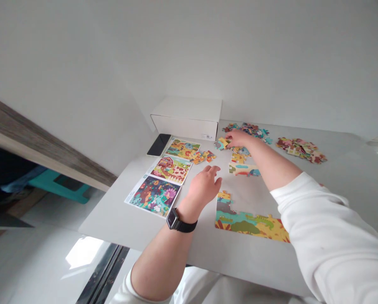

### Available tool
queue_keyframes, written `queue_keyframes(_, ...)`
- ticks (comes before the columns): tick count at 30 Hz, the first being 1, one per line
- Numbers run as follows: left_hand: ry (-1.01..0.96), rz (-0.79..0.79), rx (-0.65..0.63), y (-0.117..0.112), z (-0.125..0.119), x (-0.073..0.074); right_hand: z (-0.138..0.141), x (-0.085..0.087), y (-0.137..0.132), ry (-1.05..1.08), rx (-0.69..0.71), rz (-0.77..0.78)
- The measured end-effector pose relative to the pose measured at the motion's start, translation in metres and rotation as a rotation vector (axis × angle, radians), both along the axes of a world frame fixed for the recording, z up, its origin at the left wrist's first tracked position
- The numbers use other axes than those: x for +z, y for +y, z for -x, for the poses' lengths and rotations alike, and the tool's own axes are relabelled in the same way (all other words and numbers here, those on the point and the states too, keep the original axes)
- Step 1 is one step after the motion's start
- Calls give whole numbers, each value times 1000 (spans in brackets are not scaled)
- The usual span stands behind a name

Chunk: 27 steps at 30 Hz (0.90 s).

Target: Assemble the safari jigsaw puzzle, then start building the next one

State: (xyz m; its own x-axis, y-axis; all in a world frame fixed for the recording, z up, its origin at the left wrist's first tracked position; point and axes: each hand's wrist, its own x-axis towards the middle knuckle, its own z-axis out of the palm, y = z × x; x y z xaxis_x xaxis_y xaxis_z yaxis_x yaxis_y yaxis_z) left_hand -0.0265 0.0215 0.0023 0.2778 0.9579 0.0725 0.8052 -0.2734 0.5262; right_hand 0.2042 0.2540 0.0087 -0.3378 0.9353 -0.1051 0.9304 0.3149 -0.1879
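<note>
My left hand, a dark watch on its wrist, is over the middle of the table with fingers spread and nothing in them. At the back, my right hand has its fingers closed on a yellow jigsaw piece at the edge of a small heap. Below it lie a joined yellow section and a pale strip with blue shapes. A larger joined section with green and yellow animal scenery lies near the front edge, partly hidden by my right sleeve. Loose orange pieces sit beyond my left fingertips.
Three picture sheets are on the left: a yellow one, a farm scene and a dark forest scene. A black phone lies beside a white box. More heaps of pieces are at the back right.
</note>
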Motion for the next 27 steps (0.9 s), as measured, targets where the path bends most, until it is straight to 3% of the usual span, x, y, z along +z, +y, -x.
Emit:
queue_keyframes(7,2,1,-12,0,-1,3,-16,6,-5,410,-198,-74)
queue_keyframes(12,-7,-1,-6,2,0,2,-29,17,-11,564,-276,-153)
queue_keyframes(15,-11,0,-6,4,1,2,-36,24,-23,669,-302,-120)
queue_keyframes(21,-59,-68,3,9,4,2,-42,34,-75,804,-272,68)
queue_keyframes(27,-295,-140,-9,15,-3,-5,-35,23,-149,867,-104,184)
